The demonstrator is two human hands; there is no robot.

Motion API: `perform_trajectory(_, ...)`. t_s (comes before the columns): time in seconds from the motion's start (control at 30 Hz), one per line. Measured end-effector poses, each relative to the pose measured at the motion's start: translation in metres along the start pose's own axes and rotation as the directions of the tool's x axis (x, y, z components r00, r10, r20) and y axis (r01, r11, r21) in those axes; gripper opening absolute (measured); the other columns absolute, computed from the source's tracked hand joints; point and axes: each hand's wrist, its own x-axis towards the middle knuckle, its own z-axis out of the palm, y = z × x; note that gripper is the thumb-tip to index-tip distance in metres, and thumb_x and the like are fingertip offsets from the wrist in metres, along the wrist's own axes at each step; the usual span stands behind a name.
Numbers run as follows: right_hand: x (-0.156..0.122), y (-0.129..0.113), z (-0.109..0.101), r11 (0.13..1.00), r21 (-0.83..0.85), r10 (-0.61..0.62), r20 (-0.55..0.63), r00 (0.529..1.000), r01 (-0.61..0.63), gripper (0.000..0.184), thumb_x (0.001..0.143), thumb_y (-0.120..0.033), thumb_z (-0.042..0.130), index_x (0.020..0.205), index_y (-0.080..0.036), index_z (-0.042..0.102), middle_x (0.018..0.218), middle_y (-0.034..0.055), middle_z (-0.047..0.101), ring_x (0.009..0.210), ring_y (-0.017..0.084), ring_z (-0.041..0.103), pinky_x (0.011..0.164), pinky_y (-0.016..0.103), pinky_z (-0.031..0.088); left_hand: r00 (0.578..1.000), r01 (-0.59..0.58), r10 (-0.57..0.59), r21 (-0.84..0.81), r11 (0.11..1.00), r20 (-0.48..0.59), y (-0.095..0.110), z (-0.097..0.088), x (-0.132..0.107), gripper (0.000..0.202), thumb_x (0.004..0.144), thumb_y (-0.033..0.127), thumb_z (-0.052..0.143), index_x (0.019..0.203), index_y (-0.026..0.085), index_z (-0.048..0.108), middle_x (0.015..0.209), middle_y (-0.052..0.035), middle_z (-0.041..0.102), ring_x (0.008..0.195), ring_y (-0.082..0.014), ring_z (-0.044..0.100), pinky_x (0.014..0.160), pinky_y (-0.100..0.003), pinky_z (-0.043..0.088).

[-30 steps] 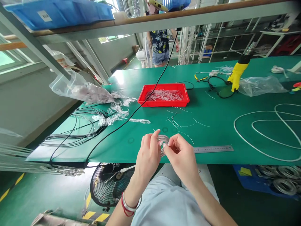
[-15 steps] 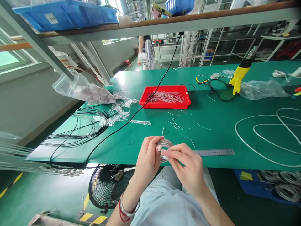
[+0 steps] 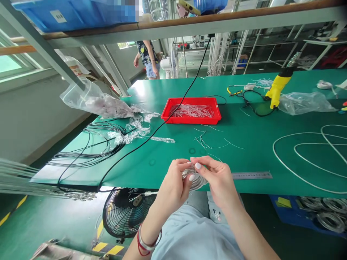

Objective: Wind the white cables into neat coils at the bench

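Note:
Both my hands meet over the near edge of the green table (image 3: 168,159). Between them is a small coil of clear wire (image 3: 195,179). My left hand (image 3: 173,186) pinches the coil's left side with curled fingers. My right hand (image 3: 219,178) grips its right side, thumb and forefinger pressed over the top. A steel ruler (image 3: 252,175) lies flat just right of my right hand. Short loose wire pieces (image 3: 206,141) are scattered beyond my hands, in front of a red tray (image 3: 191,117) filled with more cut wires.
A black cable (image 3: 162,122) crosses the table from the shelf above. Black wire loops (image 3: 89,148) and plastic bags (image 3: 94,103) lie left. A yellow heat gun (image 3: 278,88) and white cable loops (image 3: 306,148) are right. A floor fan (image 3: 127,213) stands below. A person (image 3: 146,59) stands far back.
My hands turned the coil and shifted slightly right and lower; the upright wire end no longer sticks out above it. The person at the back walked left.

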Motion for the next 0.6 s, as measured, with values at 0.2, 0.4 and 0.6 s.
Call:
perform_trajectory(0.2,-0.003,0.007,0.003,0.999,0.032,-0.007,-0.048,0.999,0.008,0.016,0.07,-0.038,0.074,0.081,-0.027,0.075,0.088,0.002,0.07,0.093,0.018,0.065,0.074,0.028,0.054,0.999,-0.014,0.012,0.069,0.998,0.033,0.002,-0.004,0.004,0.02,0.086,0.016,0.056,0.104,0.022,0.049,0.102,-0.0047,0.064,0.092,-0.0117,0.061,0.077,-0.023,0.054)
perform_trajectory(0.4,-0.014,0.015,0.009,0.994,0.095,-0.037,-0.131,0.991,0.049,0.012,0.073,-0.036,0.073,0.081,-0.027,0.074,0.084,0.0009,0.068,0.091,0.015,0.064,0.071,0.023,0.052,0.997,-0.064,0.063,-0.011,0.998,-0.034,0.011,-0.007,0.007,0.016,0.082,0.012,0.059,0.093,0.021,0.052,0.093,-0.0036,0.065,0.082,-0.0104,0.06,0.067,-0.022,0.053)
perform_trajectory(0.6,-0.02,0.01,-0.016,0.979,-0.012,-0.199,0.112,0.974,0.202,0.027,0.081,-0.027,0.063,0.108,-0.031,0.064,0.115,0.0039,0.067,0.107,0.019,0.063,0.085,0.033,0.059,0.993,-0.114,0.113,-0.037,0.993,-0.035,0.013,-0.015,0.006,0.018,0.079,0.011,0.062,0.088,0.021,0.051,0.089,-0.0033,0.065,0.076,-0.0101,0.058,0.065,-0.023,0.051)
